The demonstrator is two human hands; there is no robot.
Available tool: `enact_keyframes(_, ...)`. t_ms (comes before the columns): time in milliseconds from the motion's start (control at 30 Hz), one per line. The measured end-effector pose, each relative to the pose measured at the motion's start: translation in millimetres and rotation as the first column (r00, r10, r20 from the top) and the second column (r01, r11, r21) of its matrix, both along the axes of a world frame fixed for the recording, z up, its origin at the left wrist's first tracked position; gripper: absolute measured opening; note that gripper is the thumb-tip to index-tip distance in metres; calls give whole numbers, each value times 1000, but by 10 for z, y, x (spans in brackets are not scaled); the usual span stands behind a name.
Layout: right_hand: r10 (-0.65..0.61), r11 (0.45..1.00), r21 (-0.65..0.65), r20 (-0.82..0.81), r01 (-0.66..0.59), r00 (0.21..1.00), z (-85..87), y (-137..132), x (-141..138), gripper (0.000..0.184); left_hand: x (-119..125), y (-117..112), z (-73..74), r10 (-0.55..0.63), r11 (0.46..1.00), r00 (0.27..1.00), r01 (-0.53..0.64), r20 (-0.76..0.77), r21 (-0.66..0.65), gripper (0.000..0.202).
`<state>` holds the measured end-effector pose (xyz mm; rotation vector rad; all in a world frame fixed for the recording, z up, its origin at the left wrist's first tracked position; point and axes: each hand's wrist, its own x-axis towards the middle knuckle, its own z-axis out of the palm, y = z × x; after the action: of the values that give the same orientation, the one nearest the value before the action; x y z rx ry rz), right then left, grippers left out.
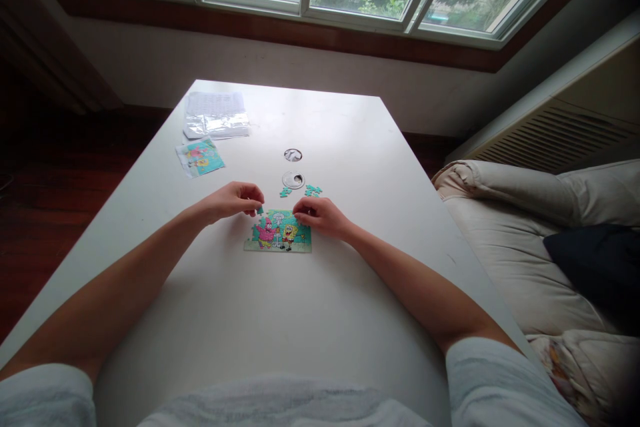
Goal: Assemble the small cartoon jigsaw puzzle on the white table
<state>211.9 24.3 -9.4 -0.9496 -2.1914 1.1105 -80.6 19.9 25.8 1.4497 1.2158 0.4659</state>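
Note:
A small cartoon jigsaw puzzle (279,233) lies on the white table (280,307). My left hand (234,200) pinches a teal puzzle piece (260,209) at the puzzle's upper left corner. My right hand (320,215) rests with curled fingers on the puzzle's upper right corner, pressing it down. Loose teal pieces (313,190) and one more piece (285,192) lie just beyond the puzzle.
A round lid (293,179) and a round hole cover (293,155) sit past the pieces. A reference picture card (200,156) and a plastic bag with paper (216,116) lie far left. A cushioned sofa (530,240) stands right of the table; windows behind.

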Motion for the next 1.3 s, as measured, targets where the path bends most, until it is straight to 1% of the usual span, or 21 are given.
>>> enact_keyframes(167, 2, 1000, -5, -4, -2, 1000, -2, 3, -2, 13, 23, -10, 23, 9, 1000, 1000, -9, -11, 6, 28)
enact_keyframes(400, 4, 1000, 2, 2, -4, 1000, -1, 8, 9, 14, 30, -16, 34, -16, 999, 1000, 16, -1, 28, 27)
enact_keyframes(667, 6, 1000, 5, -3, -6, 1000, -2, 6, 7, 15, 42, -22, 75, -3, 998, 999, 5, -35, 63, 32)
enact_keyframes(867, 1, 1000, 8, 8, -1, 1000, -9, 8, 5, 14, 32, -6, 50, 10, 996, 1000, -8, -24, 84, 32)
enact_keyframes(1067, 9, 1000, 9, 5, -9, 1000, -17, 13, 0, 15, 12, 3, 17, 21, 998, 999, -19, -39, 58, 36)
enact_keyframes(1300, 11, 1000, 9, 6, -11, 1000, -1, 12, -2, 15, 7, 11, 5, -13, 997, 998, 18, -67, 80, 36)
